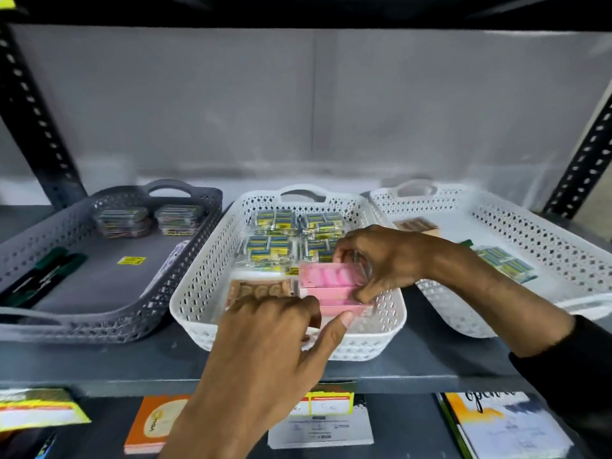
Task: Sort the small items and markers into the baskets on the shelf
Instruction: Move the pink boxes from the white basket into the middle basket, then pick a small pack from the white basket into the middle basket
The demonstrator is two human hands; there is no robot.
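- You are working in the middle white basket (202, 286), where four clear packs of yellow-and-blue small boxes (276, 218) are already sitting in the back half.
- Your right hand (381, 260) is pinching the top pink box (328, 274) of a pink stack at the front right; your left hand (268, 329) is steadying the stack's lower front corner with thumb and curled fingers.
- The grey basket (109, 313) is holding dark markers (43, 276) at its left and two stacks of tins (122, 220) at the back.
- The right white basket (530, 233) is still holding a yellow-and-blue pack (506, 263) and a brown box (417, 226), so sorting looks partway done.
- Room is getting tight: the pink stack is sitting close to the basket's right wall, with a clear pack of brown items (258, 289) just beside it on the left.
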